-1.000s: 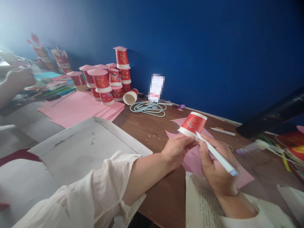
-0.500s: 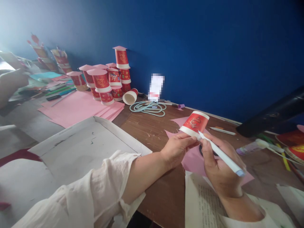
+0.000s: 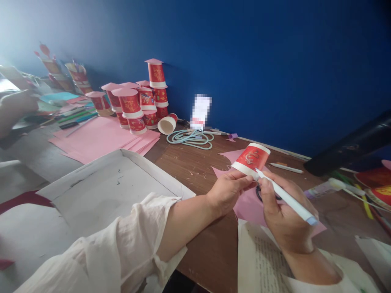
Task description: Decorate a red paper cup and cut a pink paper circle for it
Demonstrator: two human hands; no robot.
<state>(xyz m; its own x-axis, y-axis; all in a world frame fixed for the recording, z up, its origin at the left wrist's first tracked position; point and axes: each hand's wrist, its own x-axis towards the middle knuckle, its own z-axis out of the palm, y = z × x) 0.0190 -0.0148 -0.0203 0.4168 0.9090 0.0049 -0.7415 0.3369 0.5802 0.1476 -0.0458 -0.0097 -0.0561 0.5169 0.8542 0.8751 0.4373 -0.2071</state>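
Cup [image 3: 251,157] gripped by left hand [image 3: 224,195], marker [image 3: 288,199] by right hand [image 3: 284,228]; blurred sticks [image 3: 76,64] stand in far-left cups [image 3: 79,76].

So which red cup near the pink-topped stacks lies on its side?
The red cup left of the coiled cord, its mouth showing; the stacked cups stand.

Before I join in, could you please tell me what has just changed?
The red cup in the left hand and the white marker in the right hand have shifted slightly right, revealing a dark ring. A co-worker's hand has drawn left. Nothing was grasped or released; the stacked cups stayed put.
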